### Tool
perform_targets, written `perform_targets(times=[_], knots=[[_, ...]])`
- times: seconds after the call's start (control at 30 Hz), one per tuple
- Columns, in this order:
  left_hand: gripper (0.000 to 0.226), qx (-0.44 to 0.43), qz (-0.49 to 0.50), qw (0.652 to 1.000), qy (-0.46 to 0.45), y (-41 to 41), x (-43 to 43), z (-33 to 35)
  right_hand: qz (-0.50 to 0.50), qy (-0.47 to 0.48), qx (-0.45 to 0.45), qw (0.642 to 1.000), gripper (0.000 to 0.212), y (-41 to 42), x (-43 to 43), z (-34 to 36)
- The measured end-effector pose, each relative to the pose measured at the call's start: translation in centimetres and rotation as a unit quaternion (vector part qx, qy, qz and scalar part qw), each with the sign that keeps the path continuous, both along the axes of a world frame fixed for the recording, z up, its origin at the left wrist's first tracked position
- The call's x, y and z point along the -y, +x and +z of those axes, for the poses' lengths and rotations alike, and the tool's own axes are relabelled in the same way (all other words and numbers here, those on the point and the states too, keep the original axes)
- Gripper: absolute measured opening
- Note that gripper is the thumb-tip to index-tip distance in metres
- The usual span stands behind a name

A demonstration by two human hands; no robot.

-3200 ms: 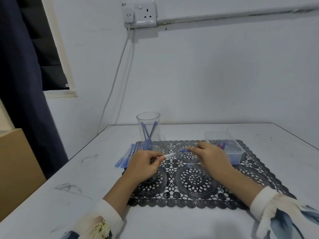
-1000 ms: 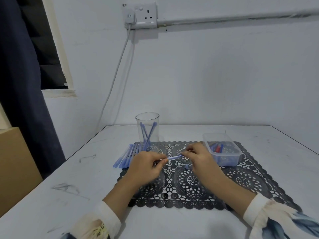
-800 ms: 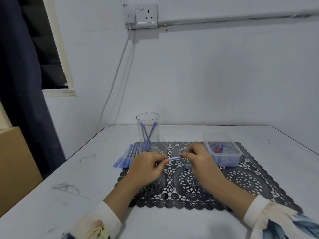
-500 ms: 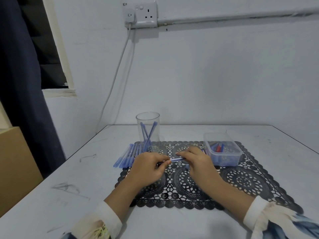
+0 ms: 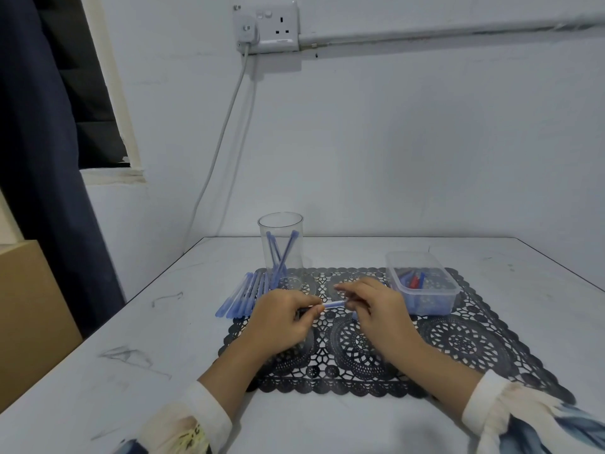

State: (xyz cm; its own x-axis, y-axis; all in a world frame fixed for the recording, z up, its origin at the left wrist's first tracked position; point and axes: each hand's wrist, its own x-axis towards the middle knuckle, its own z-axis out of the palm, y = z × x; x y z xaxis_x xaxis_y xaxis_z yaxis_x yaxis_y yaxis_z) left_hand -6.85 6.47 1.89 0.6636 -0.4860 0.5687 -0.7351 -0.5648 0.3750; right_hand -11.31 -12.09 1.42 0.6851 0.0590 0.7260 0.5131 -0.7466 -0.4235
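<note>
A slim blue pen [image 5: 334, 304] is hanging level just above the black lace-pattern placemat [image 5: 458, 342], with the left hand [image 5: 281, 317] pinching one end and the right hand [image 5: 376, 309] pinching the other. Just far-left, a clear round plastic cup [image 5: 281, 247] is holding upright blue pens, beside a row of pens [image 5: 242, 296] lying flat. Far-right, a clear rectangular tub [image 5: 422, 286] is sitting on the placemat, holding blue and red pieces.
</note>
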Motion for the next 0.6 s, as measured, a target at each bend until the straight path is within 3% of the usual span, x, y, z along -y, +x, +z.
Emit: perform_targets(times=[0.3,0.6], knots=[[0.023,-0.022,0.028,0.999,0.013,0.3,-0.2,0.1,-0.042,0.019,-0.048,0.998,0.024,0.1,1.1,0.9],[0.024,-0.027,0.054,0.998,0.028,0.6,-0.4,0.0,-0.072,-0.175,-0.185,0.964,0.03,1.4,1.7,-0.8]])
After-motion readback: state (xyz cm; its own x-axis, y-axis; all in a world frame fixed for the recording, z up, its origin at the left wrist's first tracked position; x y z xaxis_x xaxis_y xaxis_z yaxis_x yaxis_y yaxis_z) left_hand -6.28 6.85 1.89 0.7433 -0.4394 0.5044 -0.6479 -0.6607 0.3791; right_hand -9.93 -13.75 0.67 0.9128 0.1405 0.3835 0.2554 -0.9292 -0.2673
